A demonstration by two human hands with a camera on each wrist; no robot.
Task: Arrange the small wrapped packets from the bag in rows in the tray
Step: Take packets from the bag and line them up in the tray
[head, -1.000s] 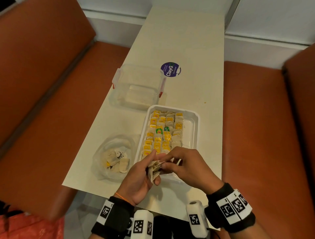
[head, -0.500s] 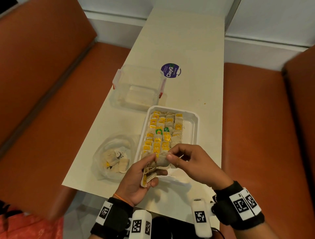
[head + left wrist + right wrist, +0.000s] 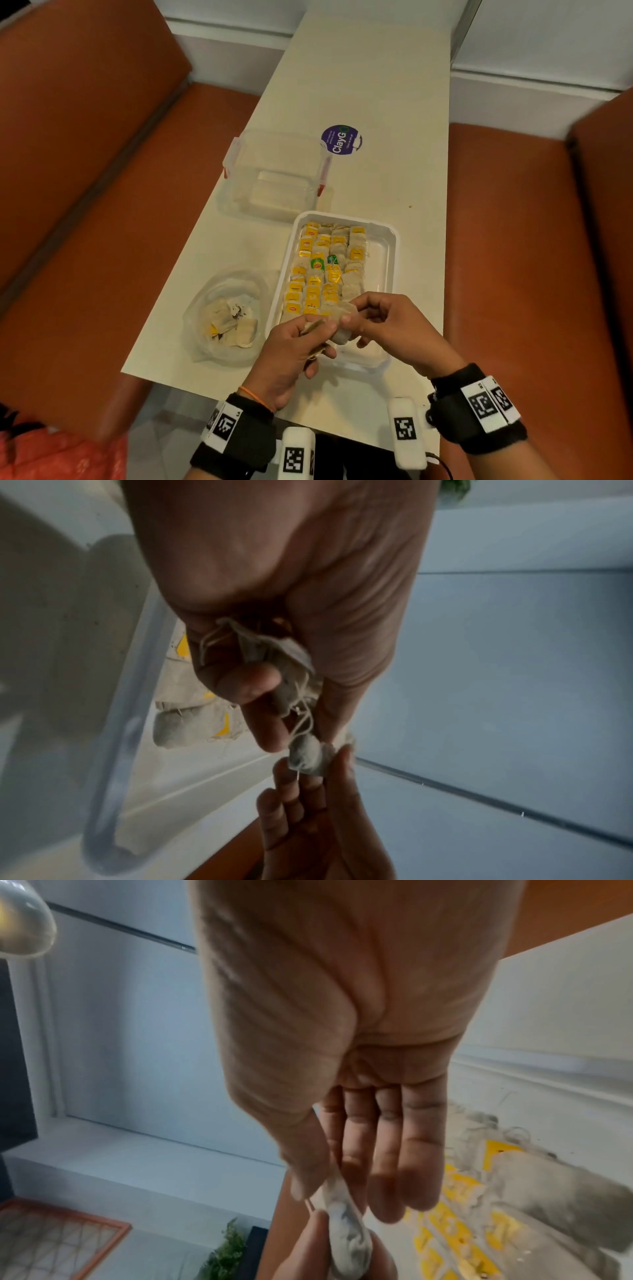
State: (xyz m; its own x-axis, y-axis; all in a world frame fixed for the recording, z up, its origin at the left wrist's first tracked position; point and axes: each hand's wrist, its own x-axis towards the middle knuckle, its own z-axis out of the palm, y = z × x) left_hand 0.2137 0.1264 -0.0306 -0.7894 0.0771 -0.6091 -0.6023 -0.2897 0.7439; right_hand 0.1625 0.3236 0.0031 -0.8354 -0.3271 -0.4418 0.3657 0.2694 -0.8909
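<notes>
A white tray (image 3: 390, 260) holds rows of small beige packets (image 3: 325, 267) with yellow tags, filling its left part. Over the tray's near end my left hand (image 3: 301, 342) grips a small bunch of packets (image 3: 274, 653) with strings. My right hand (image 3: 383, 322) pinches one beige packet (image 3: 344, 317) between thumb and fingers, right next to the left hand; the same packet (image 3: 346, 1229) shows in the right wrist view. A clear plastic bag (image 3: 226, 318) with several more packets lies left of the tray.
An empty clear plastic box (image 3: 274, 178) with red latches stands beyond the tray. A round purple sticker (image 3: 340, 139) is on the cream table (image 3: 359, 85). Orange benches flank the table on both sides. The table's near edge runs under my wrists.
My hands have stayed together over the tray's near end. The right hand has drawn one packet up out of the bunch that the left hand keeps holding.
</notes>
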